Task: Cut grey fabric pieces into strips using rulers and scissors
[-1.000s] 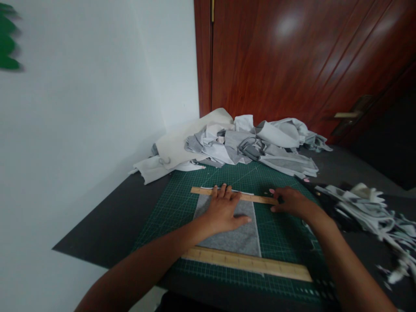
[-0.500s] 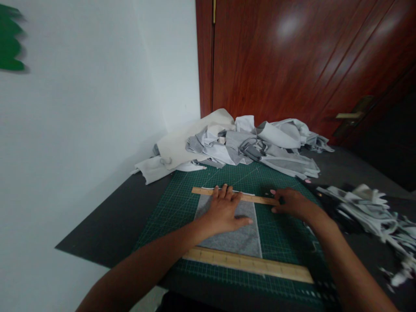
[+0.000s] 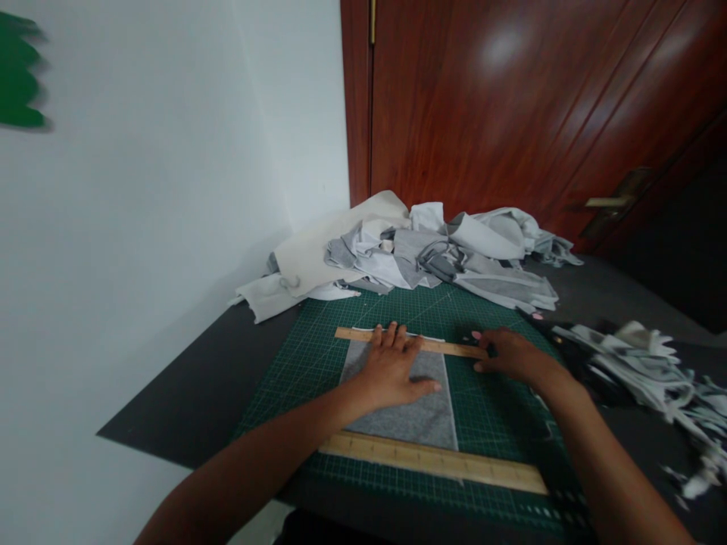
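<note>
Taking the grey fabric (image 3: 420, 420) as the clock's centre, with twelve pointing away from the person, it is lying flat on the green cutting mat (image 3: 310, 371) on the desk (image 3: 198, 393). The step in hand seems to be aligning the thin ruler (image 3: 454, 349), which is crossing at twelve. The left hand (image 3: 391, 375) is pressing it, fingers spread; the right hand (image 3: 508, 354) is curling about its end at two, its grip impossible to tell. A wide ruler (image 3: 432, 458) is lying across six. The next move probably calls for steady left-hand pressure, preventing slipping.
</note>
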